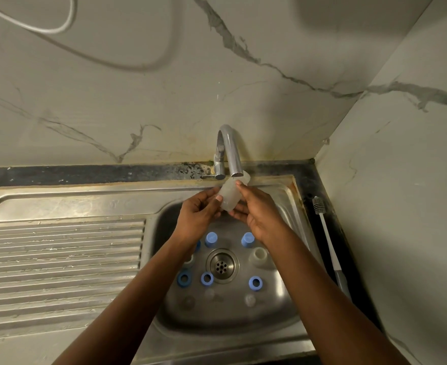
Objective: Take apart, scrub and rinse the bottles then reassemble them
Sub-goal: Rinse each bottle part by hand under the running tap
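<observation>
Hands over a sink, seen from above. Small clear plastic bottle body [231, 192] held between left hand [198, 214] and right hand [256, 212], fingers of both curled round it in a pinch.

Long axis tilted: base low, between the two hands; open end raised up and away, touching or just under the mouth of the curved chrome tap [231, 151]. Running water too faint to confirm. Right hand nearer the tap end, left hand nearer the base.

Below both wrists, in the stainless steel sink basin [225, 312]: loose blue plastic caps [211, 238] and blue rings [207, 278] around the drain [222, 264]. Out past the right hand, on the dark worktop [308, 177]: white-handled bottle brush [325, 233].

Likely step: rinsing. Probable next need: tipping the open end downward to drain.
</observation>
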### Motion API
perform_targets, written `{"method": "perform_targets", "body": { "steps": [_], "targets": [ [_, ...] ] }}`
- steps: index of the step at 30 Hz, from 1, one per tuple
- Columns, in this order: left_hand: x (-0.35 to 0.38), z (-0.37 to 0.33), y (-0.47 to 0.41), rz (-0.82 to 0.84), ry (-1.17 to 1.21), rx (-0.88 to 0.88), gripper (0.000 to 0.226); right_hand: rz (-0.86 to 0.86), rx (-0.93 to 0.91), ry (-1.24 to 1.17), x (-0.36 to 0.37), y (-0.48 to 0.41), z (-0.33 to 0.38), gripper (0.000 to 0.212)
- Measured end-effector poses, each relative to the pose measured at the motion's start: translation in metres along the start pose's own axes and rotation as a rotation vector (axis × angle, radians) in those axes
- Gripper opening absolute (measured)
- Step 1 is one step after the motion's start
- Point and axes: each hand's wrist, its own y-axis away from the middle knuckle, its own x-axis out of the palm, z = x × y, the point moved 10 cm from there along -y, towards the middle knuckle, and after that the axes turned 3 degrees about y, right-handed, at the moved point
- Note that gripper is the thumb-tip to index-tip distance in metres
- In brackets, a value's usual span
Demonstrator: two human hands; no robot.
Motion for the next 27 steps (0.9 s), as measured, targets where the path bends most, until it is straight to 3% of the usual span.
{"method": "perform_targets", "body": {
  "steps": [6, 13, 17, 20, 23, 27],
  "targets": [
    [0.000, -0.008, -0.010, -0.078, 0.058, -0.007, 0.025, 0.023, -0.028, -0.032, 0.005, -0.002, 0.010, 0.031],
    [0.009, -0.019, -0.020, -0.053, 0.040, 0.031, 0.023, 0.064, 0.147, -0.279, 0.004, -0.001, 0.001, 0.043],
    [0.004, -0.018, -0.018, -0.060, 0.045, 0.042, 0.025, 0.092, 0.159, -0.296, 0.006, -0.003, -0.005, 0.045],
    [-0.005, -0.010, -0.014, -0.072, 0.078, 0.010, 0.027, 0.105, 0.074, -0.163, 0.006, -0.004, -0.001, 0.035],
    [-0.019, 0.007, -0.008, -0.118, 0.085, -0.085, 0.033, 0.118, -0.082, 0.166, 0.003, -0.006, -0.002, 0.042],
    [-0.018, 0.017, 0.000, -0.064, 0.075, -0.109, 0.034, 0.071, -0.290, 0.601, 0.001, -0.003, 0.002, 0.060]
  ]
}}
